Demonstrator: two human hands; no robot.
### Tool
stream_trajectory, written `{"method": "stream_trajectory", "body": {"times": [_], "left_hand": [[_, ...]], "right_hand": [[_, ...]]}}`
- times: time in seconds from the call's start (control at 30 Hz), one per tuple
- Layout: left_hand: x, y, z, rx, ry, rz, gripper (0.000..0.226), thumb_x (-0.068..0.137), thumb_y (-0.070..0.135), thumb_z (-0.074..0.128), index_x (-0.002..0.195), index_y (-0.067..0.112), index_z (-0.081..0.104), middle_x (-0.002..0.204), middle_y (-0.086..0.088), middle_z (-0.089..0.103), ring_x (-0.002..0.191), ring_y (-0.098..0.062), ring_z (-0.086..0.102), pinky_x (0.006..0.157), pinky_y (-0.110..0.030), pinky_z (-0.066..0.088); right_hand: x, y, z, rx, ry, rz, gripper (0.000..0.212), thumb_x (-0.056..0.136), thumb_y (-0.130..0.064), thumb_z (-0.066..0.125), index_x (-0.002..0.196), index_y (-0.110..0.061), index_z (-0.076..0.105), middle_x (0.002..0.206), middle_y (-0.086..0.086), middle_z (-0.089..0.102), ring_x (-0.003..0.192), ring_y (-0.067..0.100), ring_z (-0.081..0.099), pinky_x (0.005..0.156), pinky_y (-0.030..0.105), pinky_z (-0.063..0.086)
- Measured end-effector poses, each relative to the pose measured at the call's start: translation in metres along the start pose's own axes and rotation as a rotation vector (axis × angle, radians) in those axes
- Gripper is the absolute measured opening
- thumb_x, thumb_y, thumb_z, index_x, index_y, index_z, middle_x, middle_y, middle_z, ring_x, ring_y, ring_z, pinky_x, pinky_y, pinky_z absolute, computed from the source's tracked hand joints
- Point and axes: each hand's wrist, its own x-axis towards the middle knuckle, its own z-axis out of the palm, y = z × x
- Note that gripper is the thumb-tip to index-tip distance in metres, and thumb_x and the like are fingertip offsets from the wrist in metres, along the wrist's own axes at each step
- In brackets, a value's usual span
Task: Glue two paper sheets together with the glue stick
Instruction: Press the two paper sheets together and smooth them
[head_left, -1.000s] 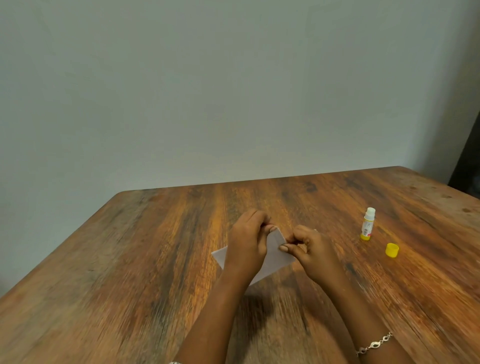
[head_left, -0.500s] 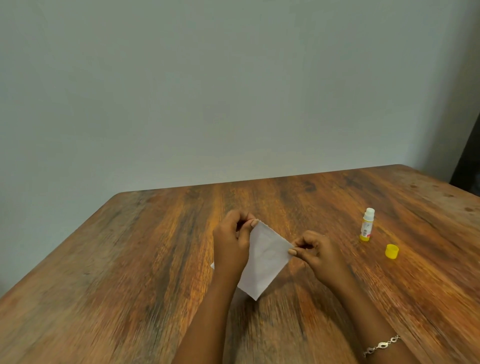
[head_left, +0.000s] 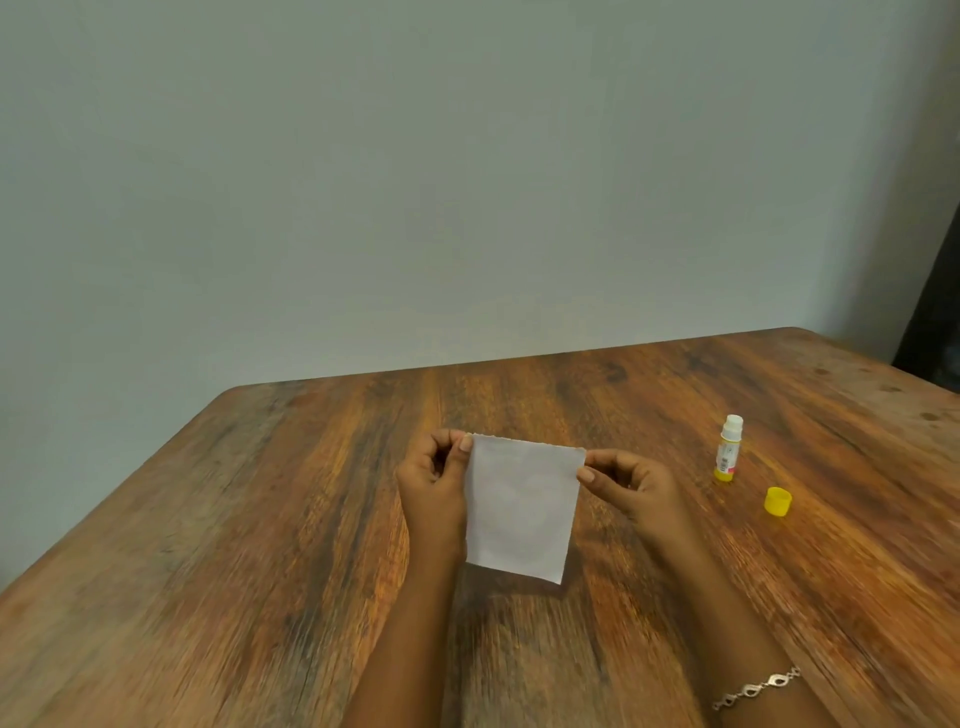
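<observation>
Paper looks thin, light and easy to crease, so your left hand and right hand each pinch one top corner, gently.

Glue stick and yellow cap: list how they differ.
The glue stick is tall and mostly white with a yellow base; the yellow cap is short and all yellow. The glue stick stands upright farther back; the yellow cap sits nearer the person and further right. The glue stick is uncapped, and the yellow cap is off it. Both rest on the wooden table, apart from each other.
</observation>
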Motion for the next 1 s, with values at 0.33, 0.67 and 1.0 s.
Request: {"method": "stream_trajectory", "body": {"times": [0.33, 0.67, 1.0], "left_hand": [[-0.007, 0.006, -0.004, 0.248, 0.090, 0.186, 0.012, 0.082, 0.003, 0.063, 0.082, 0.015, 0.061, 0.082, 0.000, 0.063, 0.076, -0.010, 0.059, 0.068, -0.017, 0.049], [-0.007, 0.016, 0.021, 0.618, -0.414, 0.576, 0.007, 0.083, 0.002, 0.060, 0.088, 0.003, 0.065, 0.088, -0.009, 0.061, 0.083, -0.009, 0.048, 0.069, -0.006, 0.035], [-0.006, 0.018, 0.016, 0.568, -0.361, 0.532, 0.011, 0.079, -0.008, 0.058, 0.072, -0.001, 0.058, 0.071, -0.003, 0.053, 0.066, -0.003, 0.042, 0.064, -0.008, 0.036]], "right_hand": [[-0.003, -0.003, 0.011, -0.152, 0.117, -0.147, 0.010, 0.081, -0.006, 0.064, 0.071, -0.007, 0.067, 0.072, 0.007, 0.067, 0.072, 0.018, 0.063, 0.065, 0.025, 0.050], [-0.012, -0.017, 0.022, -0.368, 0.030, -0.314, 0.007, 0.080, -0.009, 0.067, 0.073, -0.007, 0.066, 0.068, -0.006, 0.060, 0.071, 0.008, 0.057, 0.061, 0.011, 0.042], [-0.011, -0.015, 0.025, -0.403, -0.046, -0.299, 0.012, 0.081, -0.009, 0.065, 0.071, -0.014, 0.063, 0.067, -0.010, 0.057, 0.069, 0.005, 0.054, 0.064, 0.019, 0.042]]}}
